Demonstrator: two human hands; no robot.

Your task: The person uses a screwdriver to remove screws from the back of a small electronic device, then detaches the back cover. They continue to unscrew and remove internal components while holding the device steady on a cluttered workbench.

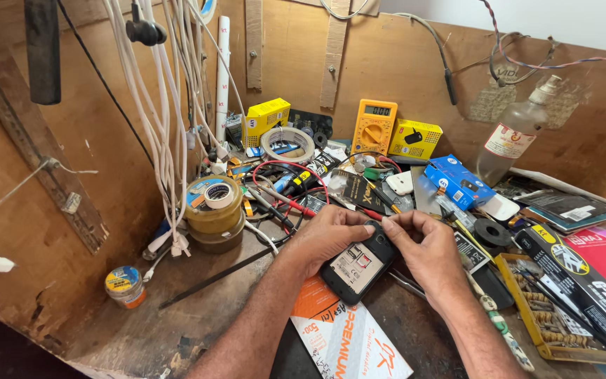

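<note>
At the lower centre of the frame, two bare hands share one small black plastic phone (358,265) with its back open: the left hand (324,235) curls closed around its left edge, the right hand (426,247) pinches its top corner. Upper centre stand one yellow multimeter (374,125) and two yellow cardboard boxes (266,119); at centre left, one stack of glossy round tape rolls (213,212).

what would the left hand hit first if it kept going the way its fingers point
The left hand points right, across the phone it holds. Its fingers would likely meet the right hand first, gripping the phone's other side. Depth is hard to judge, but the two hands look nearly touching.
</note>
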